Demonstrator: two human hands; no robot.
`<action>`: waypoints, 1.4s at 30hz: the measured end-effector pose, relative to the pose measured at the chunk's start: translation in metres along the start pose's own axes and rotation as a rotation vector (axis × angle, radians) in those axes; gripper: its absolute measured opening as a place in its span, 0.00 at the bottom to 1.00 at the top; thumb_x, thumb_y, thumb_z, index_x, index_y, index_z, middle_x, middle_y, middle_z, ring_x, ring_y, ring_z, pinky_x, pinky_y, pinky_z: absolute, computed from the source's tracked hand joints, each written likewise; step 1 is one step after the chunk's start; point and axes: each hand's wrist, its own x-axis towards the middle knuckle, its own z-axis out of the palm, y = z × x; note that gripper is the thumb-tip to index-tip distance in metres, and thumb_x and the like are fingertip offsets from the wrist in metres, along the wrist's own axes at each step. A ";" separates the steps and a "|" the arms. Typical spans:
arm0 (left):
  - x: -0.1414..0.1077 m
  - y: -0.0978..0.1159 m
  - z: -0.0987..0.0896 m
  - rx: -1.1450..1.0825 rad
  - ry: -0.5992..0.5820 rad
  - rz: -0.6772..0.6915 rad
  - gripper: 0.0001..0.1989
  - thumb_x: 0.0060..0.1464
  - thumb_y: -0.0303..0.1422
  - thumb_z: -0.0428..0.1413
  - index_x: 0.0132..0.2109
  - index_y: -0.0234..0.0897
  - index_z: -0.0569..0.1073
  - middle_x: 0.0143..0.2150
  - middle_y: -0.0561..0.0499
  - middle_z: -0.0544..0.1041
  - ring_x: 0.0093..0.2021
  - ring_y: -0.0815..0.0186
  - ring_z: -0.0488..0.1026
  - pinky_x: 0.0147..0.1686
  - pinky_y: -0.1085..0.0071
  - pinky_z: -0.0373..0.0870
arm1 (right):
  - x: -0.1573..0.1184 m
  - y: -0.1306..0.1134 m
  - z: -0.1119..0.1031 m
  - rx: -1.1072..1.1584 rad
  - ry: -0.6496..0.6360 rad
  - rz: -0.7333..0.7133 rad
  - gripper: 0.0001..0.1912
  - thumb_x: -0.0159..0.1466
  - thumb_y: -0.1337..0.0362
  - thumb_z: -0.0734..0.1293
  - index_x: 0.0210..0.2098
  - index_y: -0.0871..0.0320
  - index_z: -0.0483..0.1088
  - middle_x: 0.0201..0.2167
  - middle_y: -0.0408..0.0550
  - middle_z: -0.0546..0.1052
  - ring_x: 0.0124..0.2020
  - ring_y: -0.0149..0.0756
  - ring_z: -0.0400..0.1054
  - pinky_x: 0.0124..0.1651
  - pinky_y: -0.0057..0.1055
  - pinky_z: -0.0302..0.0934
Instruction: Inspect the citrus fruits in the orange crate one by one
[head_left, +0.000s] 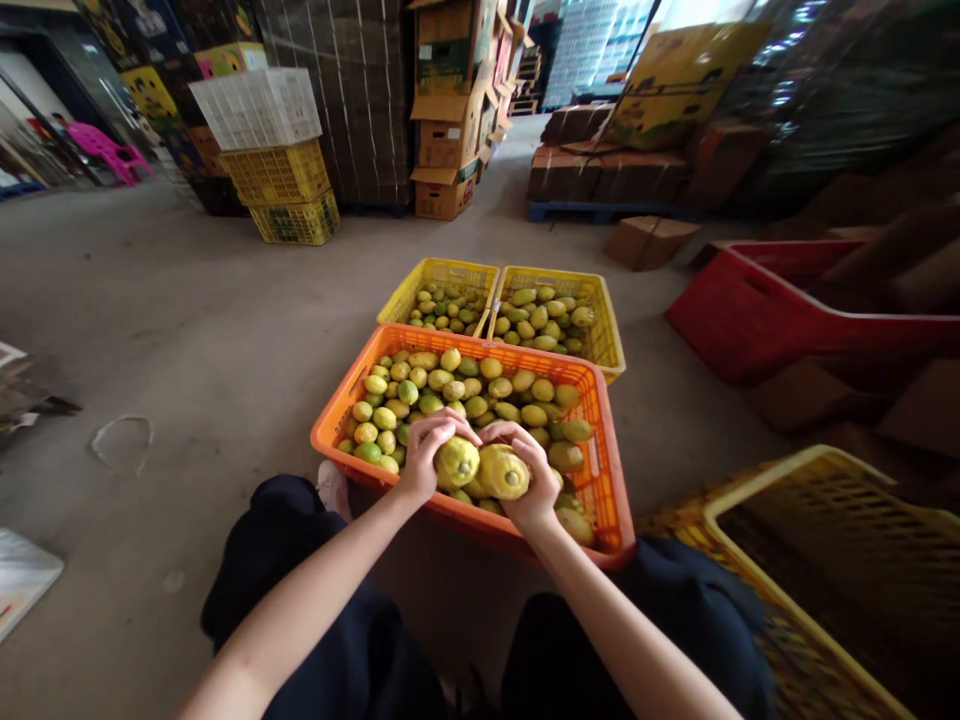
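My left hand [429, 452] is closed around a yellow-green lemon [456, 463], its stem end facing me. Right beside it, my right hand [534, 475] grips a larger, paler lemon [502, 472]. The two fruits are side by side, close together, over the near side of an orange crate [616, 500]. Inside that crate lie many lemons, yellow and green, smaller ones on the left and longer ones on the right. My hands and the held fruits hide part of the crate's contents.
Behind the orange crate are two yellow crates [615, 340] of sorted lemons. Another yellow crate [795, 470] stands at my right knee, with a red bin [720, 320] beyond it. Stacked crates [277, 175] and cardboard boxes [446, 145] line the back.
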 end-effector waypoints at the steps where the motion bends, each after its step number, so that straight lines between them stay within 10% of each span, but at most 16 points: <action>1: 0.002 -0.001 0.001 -0.021 -0.007 -0.029 0.11 0.51 0.27 0.54 0.24 0.35 0.78 0.29 0.46 0.76 0.37 0.60 0.72 0.43 0.71 0.65 | 0.000 -0.001 0.000 0.027 0.006 0.017 0.13 0.55 0.55 0.64 0.26 0.55 0.76 0.27 0.48 0.74 0.33 0.41 0.66 0.40 0.37 0.59; 20: 0.008 0.013 0.027 -0.468 0.006 -0.212 0.16 0.54 0.31 0.52 0.50 0.37 0.73 0.50 0.44 0.78 0.54 0.55 0.73 0.53 0.65 0.68 | -0.004 -0.020 0.002 0.136 0.012 -0.049 0.15 0.56 0.49 0.64 0.30 0.53 0.73 0.28 0.49 0.73 0.38 0.46 0.69 0.44 0.42 0.63; 32: 0.007 0.012 0.024 -0.194 -0.156 -0.053 0.15 0.55 0.39 0.52 0.38 0.33 0.78 0.47 0.42 0.79 0.47 0.55 0.76 0.48 0.66 0.71 | -0.002 -0.014 -0.003 0.013 -0.011 -0.122 0.19 0.61 0.49 0.60 0.26 0.53 0.75 0.27 0.50 0.74 0.35 0.44 0.68 0.47 0.42 0.61; 42: 0.024 -0.006 0.018 -0.406 0.269 -0.574 0.15 0.59 0.36 0.48 0.37 0.32 0.76 0.36 0.44 0.80 0.42 0.57 0.78 0.45 0.64 0.73 | 0.014 0.003 -0.006 0.293 0.399 0.484 0.13 0.53 0.52 0.67 0.24 0.56 0.71 0.19 0.43 0.74 0.29 0.40 0.72 0.33 0.33 0.69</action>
